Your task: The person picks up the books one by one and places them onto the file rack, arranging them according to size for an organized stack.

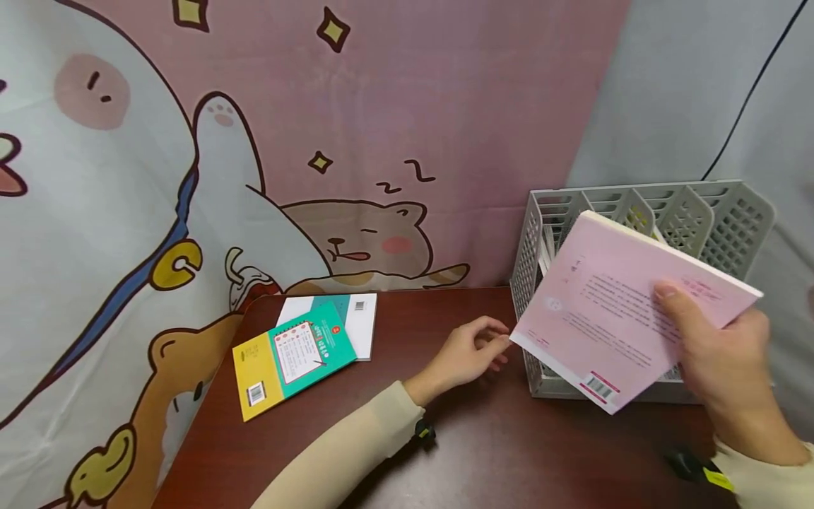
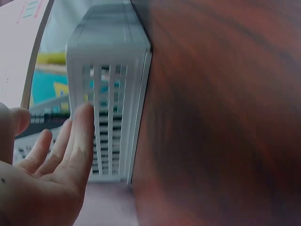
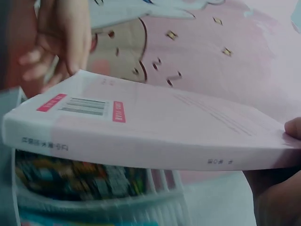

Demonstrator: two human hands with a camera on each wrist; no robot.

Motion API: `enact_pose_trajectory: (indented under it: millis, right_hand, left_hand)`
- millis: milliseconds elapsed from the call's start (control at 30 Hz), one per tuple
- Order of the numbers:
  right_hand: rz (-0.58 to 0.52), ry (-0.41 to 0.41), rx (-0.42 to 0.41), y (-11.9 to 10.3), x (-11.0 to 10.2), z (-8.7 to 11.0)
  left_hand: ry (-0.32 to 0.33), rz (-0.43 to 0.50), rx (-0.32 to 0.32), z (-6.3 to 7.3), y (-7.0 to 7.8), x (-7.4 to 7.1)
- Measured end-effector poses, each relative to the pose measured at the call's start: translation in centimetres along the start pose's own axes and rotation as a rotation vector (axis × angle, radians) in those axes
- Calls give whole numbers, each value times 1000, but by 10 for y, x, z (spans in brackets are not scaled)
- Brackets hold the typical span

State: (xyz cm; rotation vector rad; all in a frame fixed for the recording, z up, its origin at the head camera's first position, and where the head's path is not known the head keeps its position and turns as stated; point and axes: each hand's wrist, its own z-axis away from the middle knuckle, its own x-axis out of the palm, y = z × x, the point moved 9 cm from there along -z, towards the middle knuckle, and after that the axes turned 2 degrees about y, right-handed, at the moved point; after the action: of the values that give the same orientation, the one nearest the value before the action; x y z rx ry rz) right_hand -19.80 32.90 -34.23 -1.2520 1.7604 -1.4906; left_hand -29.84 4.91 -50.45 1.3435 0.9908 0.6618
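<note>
My right hand (image 1: 731, 353) grips a pink paperback book (image 1: 591, 311) by its right end, thumb lying on the printed back cover. The book tilts in the air in front of a grey plastic file rack (image 1: 534, 385), covering part of it. In the right wrist view the thick spine of the book (image 3: 141, 150) faces the camera. My left hand (image 1: 467, 353) is beside the book's lower left corner, fingers loosely bent and holding nothing. Whether its thumb touches that corner I cannot tell. In the left wrist view the left hand (image 2: 51, 183) has its fingers spread before the rack's slotted side.
A yellow and green notebook (image 1: 261, 375) overlaps a white and teal book (image 1: 362, 325) on the left of the dark red table (image 1: 483, 452). Several books stand in the rack between its dividers (image 1: 687, 219). A cartoon cloth (image 1: 445, 92) hangs behind.
</note>
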Motion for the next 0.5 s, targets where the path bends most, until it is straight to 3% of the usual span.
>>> enact_pose_trajectory:
  millis: [67, 200, 267, 367, 500]
  right_hand:
    - [63, 44, -10, -5, -15, -1]
    - [380, 144, 7, -14, -42, -2]
    - [501, 155, 18, -14, -51, -2]
    - [554, 94, 19, -11, -61, -3]
    - [662, 9, -107, -17, -68, -8]
  left_hand:
    - [-5, -12, 1, 0, 2, 11]
    - [6, -82, 5, 0, 5, 23]
    - [16, -134, 1, -1, 5, 27]
    - [18, -196, -14, -3, 5, 33]
    - [7, -239, -36, -5, 2, 41]
